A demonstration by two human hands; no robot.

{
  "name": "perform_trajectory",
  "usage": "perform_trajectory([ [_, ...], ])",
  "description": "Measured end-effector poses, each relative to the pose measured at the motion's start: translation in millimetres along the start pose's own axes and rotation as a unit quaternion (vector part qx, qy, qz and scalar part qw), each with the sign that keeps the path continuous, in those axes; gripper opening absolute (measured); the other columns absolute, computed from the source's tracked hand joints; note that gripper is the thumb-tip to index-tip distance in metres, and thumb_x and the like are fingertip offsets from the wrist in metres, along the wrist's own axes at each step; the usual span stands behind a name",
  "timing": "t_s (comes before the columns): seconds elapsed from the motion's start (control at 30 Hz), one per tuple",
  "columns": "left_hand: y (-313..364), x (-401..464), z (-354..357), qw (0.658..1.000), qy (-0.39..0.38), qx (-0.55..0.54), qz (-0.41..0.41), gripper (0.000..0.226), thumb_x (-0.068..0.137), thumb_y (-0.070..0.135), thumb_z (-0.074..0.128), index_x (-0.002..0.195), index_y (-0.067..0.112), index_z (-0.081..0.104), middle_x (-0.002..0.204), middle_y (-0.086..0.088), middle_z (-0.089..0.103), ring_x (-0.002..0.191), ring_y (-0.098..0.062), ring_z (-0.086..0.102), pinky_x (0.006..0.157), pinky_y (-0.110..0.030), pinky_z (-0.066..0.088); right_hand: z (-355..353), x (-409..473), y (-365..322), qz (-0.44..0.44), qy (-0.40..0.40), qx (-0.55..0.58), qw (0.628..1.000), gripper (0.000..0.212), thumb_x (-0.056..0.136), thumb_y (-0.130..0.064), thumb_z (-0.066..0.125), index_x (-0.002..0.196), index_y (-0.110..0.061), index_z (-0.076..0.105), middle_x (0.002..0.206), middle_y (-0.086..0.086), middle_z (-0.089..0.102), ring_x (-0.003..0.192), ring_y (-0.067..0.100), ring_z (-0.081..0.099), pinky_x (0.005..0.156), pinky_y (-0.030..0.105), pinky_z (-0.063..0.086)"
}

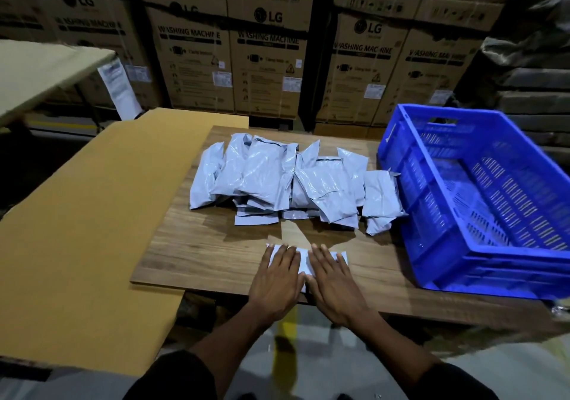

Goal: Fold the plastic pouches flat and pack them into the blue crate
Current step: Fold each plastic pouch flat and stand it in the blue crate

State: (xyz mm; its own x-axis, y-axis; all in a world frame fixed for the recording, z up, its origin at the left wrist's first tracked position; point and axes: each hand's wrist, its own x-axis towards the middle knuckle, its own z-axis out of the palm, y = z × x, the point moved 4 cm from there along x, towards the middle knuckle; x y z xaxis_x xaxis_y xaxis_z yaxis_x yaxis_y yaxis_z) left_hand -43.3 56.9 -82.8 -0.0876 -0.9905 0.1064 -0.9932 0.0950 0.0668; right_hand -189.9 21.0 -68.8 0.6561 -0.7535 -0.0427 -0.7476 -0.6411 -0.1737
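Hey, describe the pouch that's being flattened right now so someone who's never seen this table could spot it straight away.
Start at the wooden tabletop with the blue plastic crate on its right side. Behind sits a heap of grey plastic pouches; nearer the table's front edge lies one white-grey flat pouch. It alone lies apart from the heap, pressed under the left hand and right hand.

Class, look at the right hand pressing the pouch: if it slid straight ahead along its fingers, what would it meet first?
Probably the pile of grey pouches, after bare wooden board; the right hand points there.
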Motion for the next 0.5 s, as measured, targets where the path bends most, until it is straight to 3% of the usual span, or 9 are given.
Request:
perform_trajectory([
  [0.1,-3.3,-1.9,5.9,0.999,-0.02,-0.017,-0.032,0.063,0.101,0.046,0.03,0.145,0.006,0.054,0.148,-0.013,0.054,0.14,-0.031,0.049,0.117,-0.053,0.035,7.1,2.9,7.0,0.024,-0.012,-0.008,1.0,0.085,0.093,-0.059,-0.018,0.161,-0.016,0.008,0.168,-0.002,-0.005,0.154,0.021,-0.007,0.121,0.044,-0.009],
  [0.17,-4.7,-4.5,8.7,0.999,-0.017,-0.029,-0.037,0.065,0.1,0.047,0.032,0.149,0.008,0.049,0.153,-0.012,0.049,0.142,-0.033,0.046,0.112,-0.054,0.042,9.6,1.0,9.5,0.035,-0.021,-0.023,0.999,0.075,0.096,-0.058,-0.011,0.161,-0.02,-0.001,0.166,-0.006,-0.015,0.153,0.019,-0.015,0.12,0.044,-0.01],
  [0.37,-3.9,0.0,9.0,0.998,-0.001,-0.042,-0.049,0.066,0.1,0.047,0.03,0.152,0.01,0.045,0.157,-0.009,0.045,0.145,-0.032,0.042,0.113,-0.054,0.037,11.7,7.9,12.4,0.045,-0.022,-0.019,0.999,0.067,0.1,-0.052,0.004,0.16,-0.024,-0.001,0.165,-0.011,-0.017,0.153,0.016,-0.015,0.124,0.048,-0.002],
  [0.5,-3.5,-6.4,11.8,0.998,0.011,-0.046,-0.037,0.066,0.1,0.046,0.033,0.155,0.01,0.04,0.161,-0.009,0.039,0.147,-0.034,0.037,0.113,-0.054,0.036,14.7,3.0,11.6,0.046,-0.013,-0.03,0.998,0.065,0.103,-0.051,0.01,0.16,-0.024,-0.003,0.166,-0.009,-0.015,0.152,0.016,-0.018,0.122,0.048,-0.004],
])
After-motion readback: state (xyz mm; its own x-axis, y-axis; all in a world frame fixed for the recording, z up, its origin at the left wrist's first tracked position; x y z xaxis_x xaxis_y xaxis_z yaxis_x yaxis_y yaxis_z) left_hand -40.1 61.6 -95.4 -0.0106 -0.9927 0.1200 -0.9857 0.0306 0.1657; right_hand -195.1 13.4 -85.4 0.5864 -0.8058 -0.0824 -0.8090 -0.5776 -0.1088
